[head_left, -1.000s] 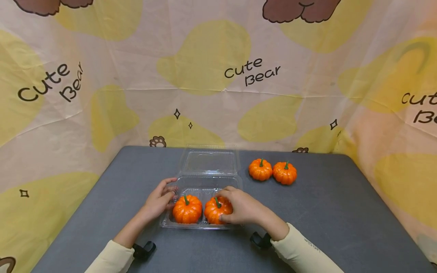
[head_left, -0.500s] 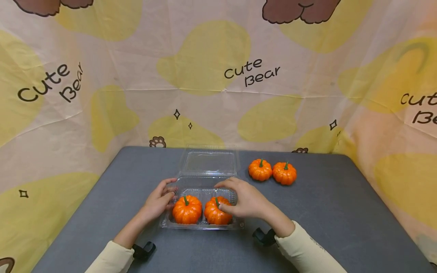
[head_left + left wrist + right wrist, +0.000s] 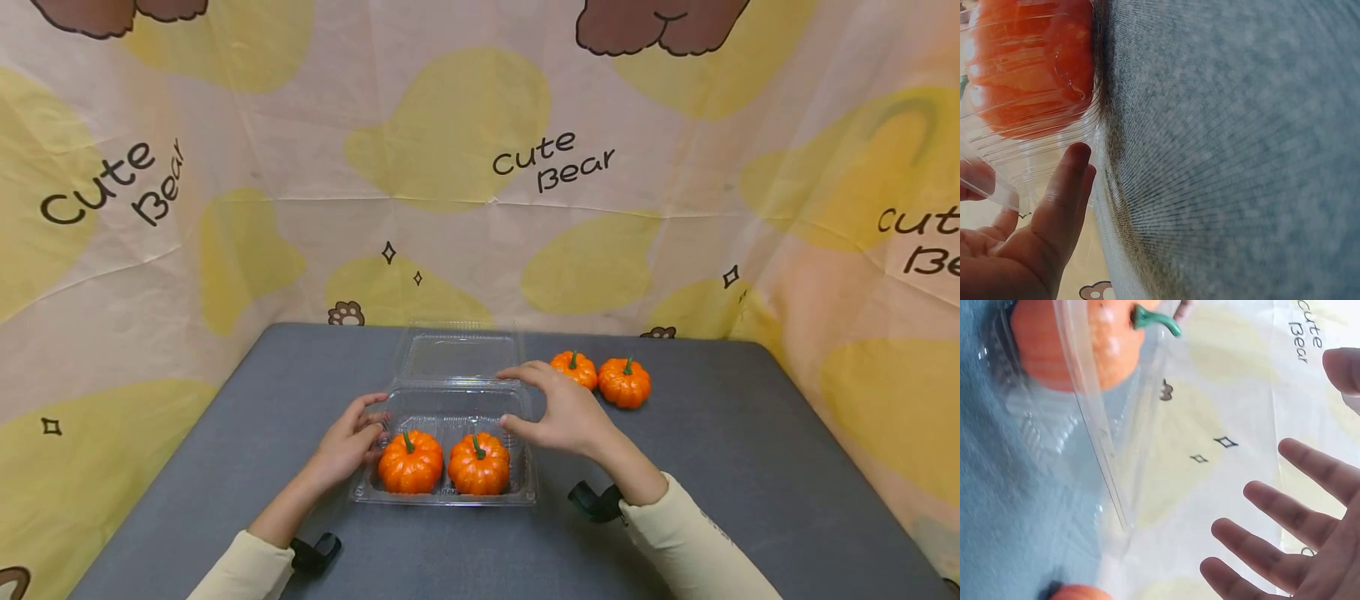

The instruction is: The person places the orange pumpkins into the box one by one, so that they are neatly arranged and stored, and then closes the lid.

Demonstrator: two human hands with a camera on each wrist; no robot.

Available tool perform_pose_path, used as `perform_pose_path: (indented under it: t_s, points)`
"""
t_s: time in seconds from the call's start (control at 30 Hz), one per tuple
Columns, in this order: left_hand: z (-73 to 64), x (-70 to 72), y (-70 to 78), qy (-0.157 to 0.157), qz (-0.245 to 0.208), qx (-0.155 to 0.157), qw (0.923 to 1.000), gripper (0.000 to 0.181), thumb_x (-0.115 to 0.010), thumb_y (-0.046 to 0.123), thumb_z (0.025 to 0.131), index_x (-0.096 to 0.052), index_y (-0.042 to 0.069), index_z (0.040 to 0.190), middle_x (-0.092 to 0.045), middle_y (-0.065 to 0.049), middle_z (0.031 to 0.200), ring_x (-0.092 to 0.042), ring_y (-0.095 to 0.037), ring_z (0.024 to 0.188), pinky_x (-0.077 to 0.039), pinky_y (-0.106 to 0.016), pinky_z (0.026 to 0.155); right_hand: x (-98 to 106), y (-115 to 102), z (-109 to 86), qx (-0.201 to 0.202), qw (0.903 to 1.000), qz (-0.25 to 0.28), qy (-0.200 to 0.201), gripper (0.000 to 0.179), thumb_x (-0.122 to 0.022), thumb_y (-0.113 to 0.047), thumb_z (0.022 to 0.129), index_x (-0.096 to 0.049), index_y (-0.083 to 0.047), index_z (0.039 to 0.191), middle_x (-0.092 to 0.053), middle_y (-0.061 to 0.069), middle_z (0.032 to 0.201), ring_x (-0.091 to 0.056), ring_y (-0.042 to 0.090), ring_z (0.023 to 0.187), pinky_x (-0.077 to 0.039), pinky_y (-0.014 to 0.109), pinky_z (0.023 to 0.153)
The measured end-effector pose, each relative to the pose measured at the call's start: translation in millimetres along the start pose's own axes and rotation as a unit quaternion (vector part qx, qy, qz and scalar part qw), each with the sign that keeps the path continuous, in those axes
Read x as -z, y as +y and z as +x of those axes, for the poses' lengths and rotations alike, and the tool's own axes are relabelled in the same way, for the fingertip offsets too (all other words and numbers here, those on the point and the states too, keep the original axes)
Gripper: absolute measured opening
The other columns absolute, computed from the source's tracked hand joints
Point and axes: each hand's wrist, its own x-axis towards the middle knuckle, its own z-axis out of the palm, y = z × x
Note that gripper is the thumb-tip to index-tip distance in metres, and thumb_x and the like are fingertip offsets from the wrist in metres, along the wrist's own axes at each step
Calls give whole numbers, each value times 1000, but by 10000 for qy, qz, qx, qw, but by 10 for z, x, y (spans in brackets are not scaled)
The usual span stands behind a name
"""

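Observation:
A clear plastic clamshell container [image 3: 525,496] stands on the table with its lid [image 3: 461,358] folded back. In it sit two small orange pumpkins with green stems, a left one [image 3: 411,468] and a right one [image 3: 480,470]. My left hand [image 3: 347,443] rests against the container's left side; in the left wrist view its fairly straight fingers [image 3: 1063,194] lie along the ribbed wall. My right hand [image 3: 566,417] is over the container's right back corner, thumb and fingers spread apart, holding nothing. The right wrist view shows its fingers [image 3: 1294,515] extended.
Behind my right hand, two more pumpkins stand side by side on the grey table [image 3: 720,467]: one partly hidden [image 3: 579,368], the other in full view [image 3: 625,385]. A patterned cloth [image 3: 450,150] hangs behind the table. Black straps [image 3: 317,553] are on both wrists.
My right hand has let go of the right pumpkin in the container and moved up, back and to the right, its fingers spreading. The left hand has stayed at the container's side.

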Motion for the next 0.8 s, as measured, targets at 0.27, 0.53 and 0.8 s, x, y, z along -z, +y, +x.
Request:
perform_pose_path:
  t_s: [0.27, 0.53, 0.8]
  points:
    - [3, -11, 2, 0, -5, 0, 10000, 47, -41, 8, 98, -35, 10, 144, -49, -28, 139, -60, -36, 113, -58, -41, 81, 186, 108, 36, -194, 9997, 77, 88, 52, -71, -40, 82, -57, -29, 131, -55, -2, 136, -55, 26, 122, -47, 51, 96]
    - [4, -5, -8, 18, 26, 17, 10000, 46, -42, 8, 98, -35, 11, 144, -49, -27, 139, -60, -35, 113, -58, -41, 82, 318, 255, 74, -394, 9989, 38, 235, 53, -72, -38, 82, -58, -25, 131, -55, 3, 136, -54, 33, 123, -47, 54, 95]
    - [3, -1, -20, 3, -55, -1, 10000, 46, -42, 9, 99, -35, 12, 144, -49, -27, 138, -59, -36, 114, -58, -42, 81, 407, 426, 83, -642, 9972, -172, 343, 51, -69, -40, 83, -58, -26, 130, -55, 3, 137, -53, 32, 122, -47, 54, 94]
